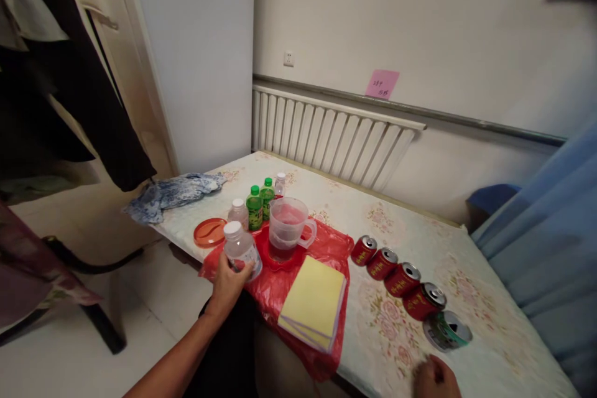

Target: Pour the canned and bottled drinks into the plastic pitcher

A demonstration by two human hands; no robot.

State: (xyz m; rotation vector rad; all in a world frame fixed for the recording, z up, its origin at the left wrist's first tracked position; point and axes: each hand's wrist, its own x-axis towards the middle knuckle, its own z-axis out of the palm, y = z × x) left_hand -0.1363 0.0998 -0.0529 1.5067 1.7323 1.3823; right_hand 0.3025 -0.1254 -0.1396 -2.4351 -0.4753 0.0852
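My left hand (232, 280) is wrapped round a clear plastic bottle (241, 247) with a white cap and a printed label. It holds the bottle upright at the near edge of the red plastic sheet (268, 289). Close beside it, a clear measuring jug (284, 230) holding some liquid stands in a red dish (265, 255). A second white-capped bottle (238, 214) is just behind. At the bottom right, my right hand (436, 378) is curled closed, slightly blurred, with nothing visible in it. It is nearest to a green can (446, 331) and touches no can.
Several red cans (403, 278) run in a slanted row on the flowered tablecloth (392, 323). Yellow cloths (314, 298) lie stacked on the red sheet. Green-capped bottles (254, 208), an orange lid (209, 233) and a crumpled blue cloth (177, 194) are to the left.
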